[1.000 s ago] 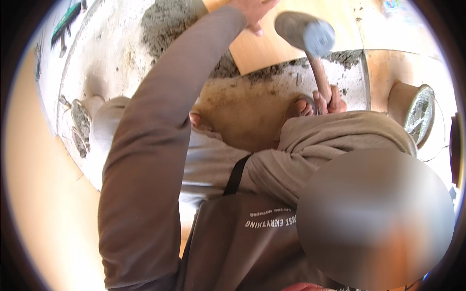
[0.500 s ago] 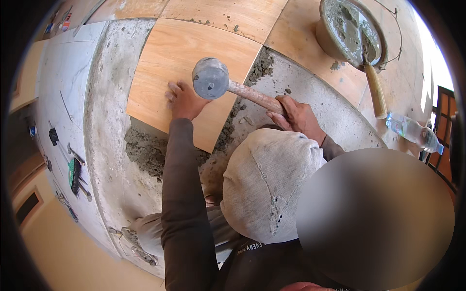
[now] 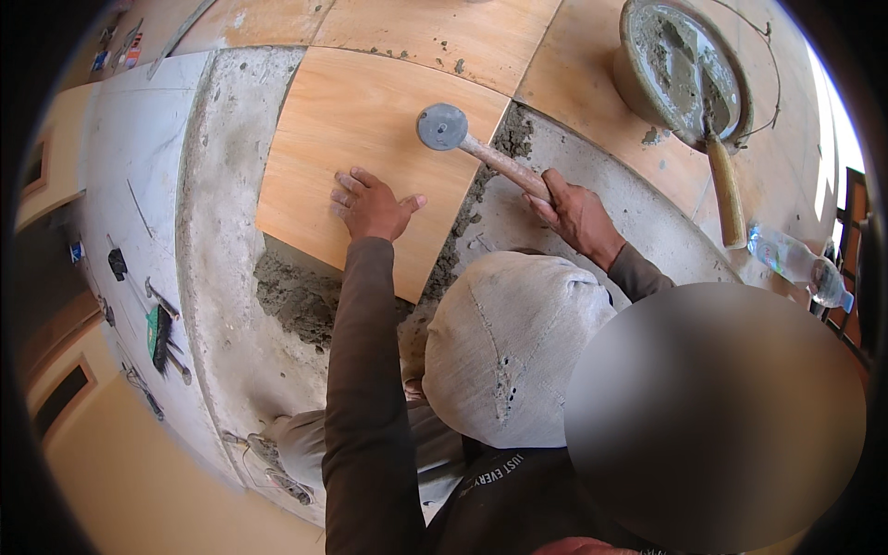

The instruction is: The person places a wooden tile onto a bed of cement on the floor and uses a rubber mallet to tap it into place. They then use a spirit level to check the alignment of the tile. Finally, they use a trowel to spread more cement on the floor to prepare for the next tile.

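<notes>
1. The person's left hand (image 3: 375, 208) lies palm down on the wood-patterned tile (image 3: 370, 120), fingers spread, gripping nothing.
2. The right hand (image 3: 583, 220) is closed round the handle of a mallet (image 3: 490, 159), its grey head over the tile (whether they touch, one cannot tell).
3. The tile sits beside other floor tiles (image 3: 416, 28) at its far edge; wet mortar (image 3: 296, 296) shows past its near edge.
4. The step in hand looks like tapping the tile down; the next move seems to call for a measured blow, clear of the left fingers.
</notes>
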### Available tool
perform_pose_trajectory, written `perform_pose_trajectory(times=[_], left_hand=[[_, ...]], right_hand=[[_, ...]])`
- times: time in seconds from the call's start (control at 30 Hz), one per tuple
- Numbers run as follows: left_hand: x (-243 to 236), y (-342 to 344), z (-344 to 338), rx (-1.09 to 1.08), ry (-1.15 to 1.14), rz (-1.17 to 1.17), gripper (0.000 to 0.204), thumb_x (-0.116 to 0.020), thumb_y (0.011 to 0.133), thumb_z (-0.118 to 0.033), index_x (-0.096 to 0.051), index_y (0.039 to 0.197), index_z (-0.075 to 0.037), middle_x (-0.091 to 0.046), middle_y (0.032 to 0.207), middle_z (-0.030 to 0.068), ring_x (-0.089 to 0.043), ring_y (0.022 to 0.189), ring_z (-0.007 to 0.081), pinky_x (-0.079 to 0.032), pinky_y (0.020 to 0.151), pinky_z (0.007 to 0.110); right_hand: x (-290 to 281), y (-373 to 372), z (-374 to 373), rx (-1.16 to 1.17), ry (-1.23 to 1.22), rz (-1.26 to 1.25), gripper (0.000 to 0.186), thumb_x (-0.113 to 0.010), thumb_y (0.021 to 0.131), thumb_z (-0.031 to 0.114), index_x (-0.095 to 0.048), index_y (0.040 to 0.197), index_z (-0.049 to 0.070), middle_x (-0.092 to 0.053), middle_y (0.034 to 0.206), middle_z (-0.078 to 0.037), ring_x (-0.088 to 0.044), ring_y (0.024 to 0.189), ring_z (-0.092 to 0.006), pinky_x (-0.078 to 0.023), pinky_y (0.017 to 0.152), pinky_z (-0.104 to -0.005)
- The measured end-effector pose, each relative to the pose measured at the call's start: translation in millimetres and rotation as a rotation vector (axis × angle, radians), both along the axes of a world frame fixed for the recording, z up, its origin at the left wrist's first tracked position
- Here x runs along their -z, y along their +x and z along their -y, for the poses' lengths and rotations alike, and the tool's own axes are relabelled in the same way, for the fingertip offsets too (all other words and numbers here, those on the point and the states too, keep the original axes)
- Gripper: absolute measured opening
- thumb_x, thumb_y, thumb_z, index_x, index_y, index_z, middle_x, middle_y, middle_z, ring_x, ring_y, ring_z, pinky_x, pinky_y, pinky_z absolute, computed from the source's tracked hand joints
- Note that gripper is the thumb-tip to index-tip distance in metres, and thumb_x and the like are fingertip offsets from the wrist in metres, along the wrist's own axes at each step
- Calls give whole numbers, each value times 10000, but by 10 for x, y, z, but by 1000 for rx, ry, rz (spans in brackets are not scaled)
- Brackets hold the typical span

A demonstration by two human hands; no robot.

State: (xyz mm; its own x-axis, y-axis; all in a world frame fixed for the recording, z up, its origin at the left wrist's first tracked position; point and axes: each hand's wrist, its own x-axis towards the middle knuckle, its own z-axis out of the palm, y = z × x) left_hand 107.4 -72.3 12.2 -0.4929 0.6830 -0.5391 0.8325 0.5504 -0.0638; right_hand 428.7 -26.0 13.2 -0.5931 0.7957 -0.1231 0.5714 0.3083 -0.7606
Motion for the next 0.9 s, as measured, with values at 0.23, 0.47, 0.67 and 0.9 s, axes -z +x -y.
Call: perform_pose_trajectory(times=[0.23, 0.47, 0.67, 0.9], left_hand=[[13, -25, -90, 157, 148, -8, 1088, -804, 833, -520, -261, 1582, 53, -219, 1651, 334, -223, 1543, 483, -186, 1254, 573], [367, 581, -717, 663, 650, 316, 679, -620, 1000, -398, -413, 1541, -43, -370, 1634, 168, -306, 1531, 364, -221, 1256, 536], [520, 384, -1008, 707, 777, 229, 546, -522, 1059, -378, -483, 1522, -92, -441, 1608, 86, -355, 1515, 267, -255, 1260, 470], [615, -288, -1321, 682, 782, 147, 569, -492, 1078, -410, -434, 1559, -110, -423, 1624, 95, -347, 1523, 291, -259, 1266, 461]], right_hand=[[-193, -57, -283, 216, -342, -268, 456, -618, 1044, 491, -588, 1037, 36, -461, 684, -10, -430, 612, -136, -412, 574, -308], [-402, 289, -6, 503, -640, -336, 423, -626, 1043, 489, -534, 1050, 76, -457, 662, 69, -387, 458, -22, -333, 397, -209], [-305, 414, 45, 549, -658, -210, 414, -626, 1044, 481, -506, 987, 89, -447, 641, 67, -387, 436, -29, -348, 373, -222], [-217, 266, -42, 518, -667, -161, 405, -639, 1036, 485, -517, 1003, 100, -438, 617, 74, -352, 465, -30, -283, 415, -232]])
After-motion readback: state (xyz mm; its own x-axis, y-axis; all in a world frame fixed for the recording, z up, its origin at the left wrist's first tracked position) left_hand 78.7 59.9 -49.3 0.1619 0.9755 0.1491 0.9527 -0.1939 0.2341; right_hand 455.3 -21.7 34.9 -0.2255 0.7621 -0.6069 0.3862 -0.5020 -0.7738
